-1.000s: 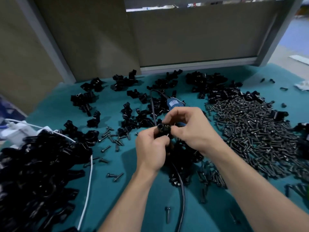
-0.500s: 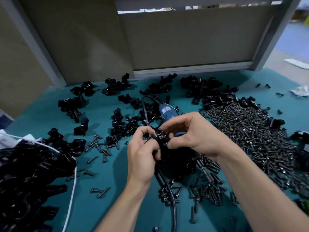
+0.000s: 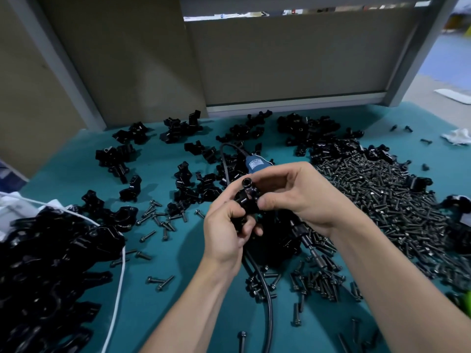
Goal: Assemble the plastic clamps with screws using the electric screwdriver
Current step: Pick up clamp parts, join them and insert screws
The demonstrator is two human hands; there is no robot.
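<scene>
Teal table, black clamps, dark grey screws, and there's a blue screwdriver, white cord, black cable.

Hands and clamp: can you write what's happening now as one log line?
left hand: grips plastic clamp | right hand: pinches same clamp | electric screwdriver: on table beneath hands | screws: piled right

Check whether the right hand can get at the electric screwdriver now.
Probably, once freed: the right hand pinches a plastic clamp with the left hand, while the electric screwdriver lies directly below it, nothing visibly on top.
</scene>
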